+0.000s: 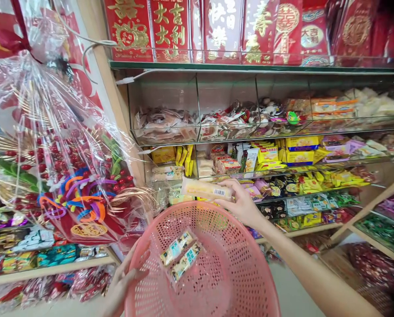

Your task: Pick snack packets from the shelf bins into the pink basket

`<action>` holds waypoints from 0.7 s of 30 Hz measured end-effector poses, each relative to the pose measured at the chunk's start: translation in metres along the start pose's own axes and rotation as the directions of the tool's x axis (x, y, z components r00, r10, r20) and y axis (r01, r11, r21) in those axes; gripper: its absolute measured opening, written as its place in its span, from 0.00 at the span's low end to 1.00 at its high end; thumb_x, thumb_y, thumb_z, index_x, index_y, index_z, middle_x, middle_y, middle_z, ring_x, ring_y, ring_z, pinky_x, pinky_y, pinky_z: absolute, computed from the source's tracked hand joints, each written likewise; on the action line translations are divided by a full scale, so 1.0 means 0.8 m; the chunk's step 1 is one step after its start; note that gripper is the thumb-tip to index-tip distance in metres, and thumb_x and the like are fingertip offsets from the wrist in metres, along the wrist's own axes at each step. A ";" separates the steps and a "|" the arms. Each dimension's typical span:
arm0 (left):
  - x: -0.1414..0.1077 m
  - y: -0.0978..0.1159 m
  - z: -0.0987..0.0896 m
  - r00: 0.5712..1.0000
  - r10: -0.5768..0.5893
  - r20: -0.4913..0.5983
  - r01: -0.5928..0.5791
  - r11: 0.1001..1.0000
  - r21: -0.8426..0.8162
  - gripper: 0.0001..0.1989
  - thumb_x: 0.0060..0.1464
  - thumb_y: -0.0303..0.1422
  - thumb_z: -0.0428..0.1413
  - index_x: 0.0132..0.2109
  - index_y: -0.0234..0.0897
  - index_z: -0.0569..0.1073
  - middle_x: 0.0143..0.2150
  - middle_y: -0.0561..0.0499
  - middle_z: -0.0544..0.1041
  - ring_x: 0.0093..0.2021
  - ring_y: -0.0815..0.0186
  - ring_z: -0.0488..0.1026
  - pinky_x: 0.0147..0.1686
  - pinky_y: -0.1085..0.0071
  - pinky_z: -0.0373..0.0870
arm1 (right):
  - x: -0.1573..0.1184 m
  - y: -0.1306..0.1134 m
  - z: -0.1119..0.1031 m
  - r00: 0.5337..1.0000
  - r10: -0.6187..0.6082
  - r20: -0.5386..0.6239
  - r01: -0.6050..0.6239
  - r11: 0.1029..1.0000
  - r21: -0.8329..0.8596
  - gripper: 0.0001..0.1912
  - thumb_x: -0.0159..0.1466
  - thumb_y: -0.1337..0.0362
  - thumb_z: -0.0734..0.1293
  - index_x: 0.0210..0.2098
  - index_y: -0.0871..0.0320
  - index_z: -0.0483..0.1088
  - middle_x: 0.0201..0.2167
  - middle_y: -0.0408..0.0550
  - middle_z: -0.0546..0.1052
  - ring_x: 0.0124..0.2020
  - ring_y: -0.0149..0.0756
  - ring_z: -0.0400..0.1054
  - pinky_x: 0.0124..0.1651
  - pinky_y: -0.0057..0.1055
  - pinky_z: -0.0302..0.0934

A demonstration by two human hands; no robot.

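Note:
My right hand (238, 198) pinches one end of a long wrapped snack (205, 189) with a barcode on its pale wrapper. It holds the snack nearly level, just above the far rim of a pink perforated plastic basket (213, 264). With my left hand (126, 275) I grip the basket's left rim, fingers over the edge and partly inside. Two wrapped snack bars (180, 255) lie side by side on the basket's inner left part.
Glass-fronted shelves (163, 143) of wrapped snacks stand ahead, with red envelopes (223, 31) above. A cellophane-wrapped decoration (71, 176) hangs at left, close to the basket. Lower shelves (51, 266) of snacks stand at left; a wooden-edged shelf (378, 242) is at right.

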State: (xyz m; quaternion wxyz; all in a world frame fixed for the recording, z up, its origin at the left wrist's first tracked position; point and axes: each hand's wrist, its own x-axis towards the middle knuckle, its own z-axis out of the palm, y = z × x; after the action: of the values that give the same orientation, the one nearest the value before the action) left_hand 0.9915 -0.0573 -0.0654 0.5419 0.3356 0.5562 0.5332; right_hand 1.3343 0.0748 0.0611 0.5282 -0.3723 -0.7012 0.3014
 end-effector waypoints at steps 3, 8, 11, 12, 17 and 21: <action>0.005 -0.005 0.009 0.999 -0.004 0.043 0.006 0.999 -0.041 0.39 0.42 0.31 0.58 0.63 0.47 0.59 0.60 0.49 0.69 0.63 0.51 0.59 0.56 0.60 0.64 | -0.020 -0.007 -0.001 0.957 0.276 0.090 -0.291 0.898 0.332 0.24 0.52 0.57 0.72 0.44 0.53 0.62 0.38 0.44 0.72 0.35 0.34 0.69 0.32 0.31 0.66; 0.001 0.006 0.025 0.996 0.001 0.089 0.003 0.999 -0.054 0.37 0.42 0.30 0.58 0.62 0.45 0.62 0.58 0.48 0.71 0.62 0.51 0.60 0.55 0.61 0.66 | -0.063 0.004 0.007 0.866 0.453 0.213 -0.483 0.643 0.594 0.28 0.51 0.62 0.74 0.48 0.51 0.62 0.39 0.40 0.73 0.30 0.25 0.70 0.30 0.23 0.65; -0.003 0.011 0.028 0.997 -0.019 0.077 0.024 0.998 -0.060 0.36 0.41 0.30 0.59 0.61 0.44 0.64 0.57 0.47 0.72 0.61 0.50 0.61 0.54 0.60 0.67 | -0.087 0.020 0.011 0.817 0.491 0.303 -0.555 0.527 0.644 0.24 0.52 0.62 0.74 0.46 0.52 0.64 0.40 0.41 0.74 0.32 0.25 0.71 0.33 0.22 0.66; -0.004 0.012 0.029 0.997 -0.028 0.066 0.032 0.998 -0.058 0.37 0.41 0.30 0.59 0.61 0.44 0.64 0.56 0.46 0.72 0.61 0.50 0.61 0.54 0.60 0.67 | -0.093 0.025 0.013 0.792 0.509 0.336 -0.585 0.477 0.656 0.22 0.52 0.61 0.74 0.44 0.53 0.66 0.40 0.42 0.74 0.32 0.26 0.71 0.34 0.22 0.67; -0.003 0.012 0.028 0.999 -0.003 0.049 0.005 1.000 -0.028 0.36 0.41 0.29 0.58 0.60 0.43 0.65 0.57 0.47 0.72 0.62 0.51 0.61 0.54 0.61 0.67 | -0.117 0.033 0.030 0.745 0.568 0.350 -0.628 0.421 0.655 0.18 0.56 0.53 0.70 0.41 0.55 0.66 0.41 0.45 0.75 0.34 0.30 0.73 0.34 0.24 0.67; -0.002 0.011 0.026 0.998 0.015 0.068 -0.013 1.000 -0.028 0.35 0.43 0.30 0.59 0.61 0.44 0.64 0.56 0.47 0.72 0.61 0.52 0.61 0.55 0.63 0.65 | -0.129 0.021 0.042 0.822 0.513 0.247 -0.547 0.592 0.592 0.24 0.57 0.57 0.70 0.51 0.50 0.61 0.48 0.45 0.71 0.46 0.35 0.69 0.45 0.32 0.67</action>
State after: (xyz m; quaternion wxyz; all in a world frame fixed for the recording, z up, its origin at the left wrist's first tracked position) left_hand 1.0098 -0.0524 -0.0535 0.5614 0.3503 0.5276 0.5327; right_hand 1.3226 -0.0035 -0.0143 0.4906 -0.3532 -0.4252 0.6737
